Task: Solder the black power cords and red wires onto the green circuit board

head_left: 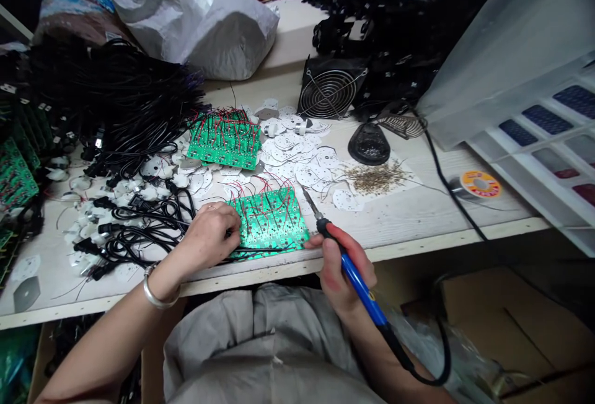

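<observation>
Holds the soldering iron [357, 283] in the right hand [341, 267]: grip clamped round the blue handle, tip raised just off the right edge of the near board [274, 218], not touching it as far as visible. Rests the left hand [211, 233] on that board's left edge, fingers curled down; cannot tell whether the grip is closed on a wire or only pressing. Metal bangle [155, 295] on that wrist.

Near board: green, flat on the desk [418, 224] at its front edge, between the two hands, with many red wires standing up from it.

Beyond the near board: second green board [225, 137], also bristling with red wires. Between and right of the two boards: loose white discs [297, 156], scattered. Left of the near board: tangle of black cables [139, 218]. Right of it and farther back: heap of wire clippings [374, 176], black iron stand [369, 144], small fan [330, 91]. Far right: solder spool [480, 184].

Progress, judged: both boards wired with leads; iron poised at the near one, so joints there probably unfinished. Many discs and cables apparently not yet joined to anything. Quality of joints too small to tell.
</observation>
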Tool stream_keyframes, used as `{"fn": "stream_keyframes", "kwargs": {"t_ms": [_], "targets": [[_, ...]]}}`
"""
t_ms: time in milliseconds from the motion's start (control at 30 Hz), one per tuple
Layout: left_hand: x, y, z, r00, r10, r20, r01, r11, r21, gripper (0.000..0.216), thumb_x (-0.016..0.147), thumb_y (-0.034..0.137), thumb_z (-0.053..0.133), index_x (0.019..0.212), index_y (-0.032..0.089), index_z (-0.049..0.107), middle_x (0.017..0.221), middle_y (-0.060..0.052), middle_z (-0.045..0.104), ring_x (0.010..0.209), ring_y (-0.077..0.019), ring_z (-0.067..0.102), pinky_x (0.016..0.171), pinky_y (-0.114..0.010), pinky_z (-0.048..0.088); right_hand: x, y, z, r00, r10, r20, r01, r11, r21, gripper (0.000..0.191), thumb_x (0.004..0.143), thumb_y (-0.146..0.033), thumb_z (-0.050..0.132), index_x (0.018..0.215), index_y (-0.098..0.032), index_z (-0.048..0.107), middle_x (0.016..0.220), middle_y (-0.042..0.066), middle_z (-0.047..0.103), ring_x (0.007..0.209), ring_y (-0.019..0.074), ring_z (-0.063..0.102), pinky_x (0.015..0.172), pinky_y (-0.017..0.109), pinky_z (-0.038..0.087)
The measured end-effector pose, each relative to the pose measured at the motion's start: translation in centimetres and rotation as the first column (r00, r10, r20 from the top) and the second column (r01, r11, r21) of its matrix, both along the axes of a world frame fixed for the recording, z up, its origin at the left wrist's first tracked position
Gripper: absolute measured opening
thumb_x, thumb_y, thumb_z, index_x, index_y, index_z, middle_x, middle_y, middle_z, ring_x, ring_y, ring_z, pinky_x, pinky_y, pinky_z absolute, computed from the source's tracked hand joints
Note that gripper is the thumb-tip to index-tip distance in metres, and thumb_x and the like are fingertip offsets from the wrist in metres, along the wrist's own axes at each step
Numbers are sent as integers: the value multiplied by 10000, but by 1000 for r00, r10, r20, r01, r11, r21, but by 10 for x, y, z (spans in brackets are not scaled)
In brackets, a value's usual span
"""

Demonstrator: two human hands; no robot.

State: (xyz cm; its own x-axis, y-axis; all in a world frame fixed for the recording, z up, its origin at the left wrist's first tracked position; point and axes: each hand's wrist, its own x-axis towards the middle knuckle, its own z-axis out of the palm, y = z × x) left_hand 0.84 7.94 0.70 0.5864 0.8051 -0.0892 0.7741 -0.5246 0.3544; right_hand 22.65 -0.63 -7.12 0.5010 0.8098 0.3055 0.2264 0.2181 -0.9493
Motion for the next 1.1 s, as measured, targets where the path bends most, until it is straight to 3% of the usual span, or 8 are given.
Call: {"fn": "stream_keyframes", "kwargs": {"t_ms": [467,700,900,1033,1100], "targets": [[1,2,3,1000,-10,-17,9,998,-62,138,760,137,516,646,176,583,819,-36,656,834,-188,574,828,-345,422,-1,4,0,999,17,43,-19,998,62,180,917,-244,506,1042,-206,630,757,-4,684,576,124,666,619,289,562],[2,1,3,1000,20,-4,-21,997,-78,122,726,102,513,639,168,566,798,-41,644,813,-183,561,821,-342,421,1,10,9,984,33,176,-57,989,136,170,911,-198,502,1041,-214,611,653,-34,636,549,129,641,634,307,537],[6,-1,0,999,41,-1,-41,997,-68,121,698,62,538,642,161,578,803,-46,642,826,-181,563,794,-311,447,2,18,11,980,13,198,-48,983,177,157,884,-181,534,1014,-204,620,598,-28,626,575,140,627,606,289,517],[-3,2,12,999,-19,31,22,997,-77,94,782,138,557,721,166,623,839,-53,650,847,-178,582,806,-306,470,4,18,10,979,19,203,-53,985,165,141,883,-194,531,990,-200,621,580,-21,624,591,157,632,590,294,519],[-13,19,25,995,33,95,-31,999,-26,123,837,243,553,791,173,644,856,-52,662,834,-173,599,797,-304,482,4,17,9,977,21,213,-58,983,171,159,885,-180,524,1010,-202,619,588,-22,626,594,152,630,592,286,521]]}}
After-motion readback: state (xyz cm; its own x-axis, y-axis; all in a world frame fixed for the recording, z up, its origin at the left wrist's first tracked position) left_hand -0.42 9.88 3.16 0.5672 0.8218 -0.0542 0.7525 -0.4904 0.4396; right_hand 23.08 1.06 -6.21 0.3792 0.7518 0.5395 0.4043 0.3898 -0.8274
